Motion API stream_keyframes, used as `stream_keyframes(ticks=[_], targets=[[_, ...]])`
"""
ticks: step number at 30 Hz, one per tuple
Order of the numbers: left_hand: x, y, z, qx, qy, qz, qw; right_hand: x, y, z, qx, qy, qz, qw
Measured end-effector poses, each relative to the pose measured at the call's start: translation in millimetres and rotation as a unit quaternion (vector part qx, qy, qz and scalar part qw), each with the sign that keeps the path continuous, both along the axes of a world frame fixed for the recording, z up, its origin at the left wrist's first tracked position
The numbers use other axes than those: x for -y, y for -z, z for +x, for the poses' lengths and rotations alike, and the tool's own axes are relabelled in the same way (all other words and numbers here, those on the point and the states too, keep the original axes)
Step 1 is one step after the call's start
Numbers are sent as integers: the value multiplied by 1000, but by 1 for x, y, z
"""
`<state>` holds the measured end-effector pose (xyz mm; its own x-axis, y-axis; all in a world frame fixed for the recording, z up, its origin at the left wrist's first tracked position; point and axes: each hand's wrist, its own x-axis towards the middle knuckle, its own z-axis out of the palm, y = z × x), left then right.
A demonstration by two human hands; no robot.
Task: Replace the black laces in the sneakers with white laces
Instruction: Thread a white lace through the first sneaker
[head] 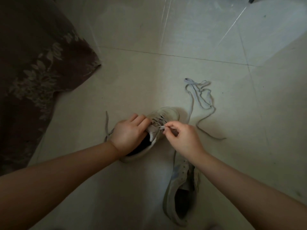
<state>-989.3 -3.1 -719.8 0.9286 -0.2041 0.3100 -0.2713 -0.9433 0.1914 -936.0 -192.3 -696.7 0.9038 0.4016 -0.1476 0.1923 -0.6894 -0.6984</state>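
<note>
A pale sneaker (167, 113) lies on the floor in the middle, toe pointing away, with a light lace threaded through its eyelets. My left hand (128, 131) grips its collar and tongue, thumb side inside the dark opening. My right hand (180, 136) pinches a loop of the light lace (162, 127) at the shoe's right eyelets. One end of that lace (107, 123) trails out to the left of the shoe. A second pale sneaker (179, 193) lies below my right wrist with no lace showing. A loose light lace (201, 95) is tangled on the floor to the right.
The floor is pale tile (166, 72) with grout lines. A dark floral cloth (33, 72) covers the left side. No black lace is visible. A dark object (251, 0) sits at the top edge.
</note>
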Motion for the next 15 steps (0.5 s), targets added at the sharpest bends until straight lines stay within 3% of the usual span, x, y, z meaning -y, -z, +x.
stream_keyframes(ticks=[5,15], targets=[[5,1,2,-28,-15,47,998,2,-6,1,50,17,-66,996],[2,3,6,-5,-10,57,998,-1,-6,0,51,8,-63,997]])
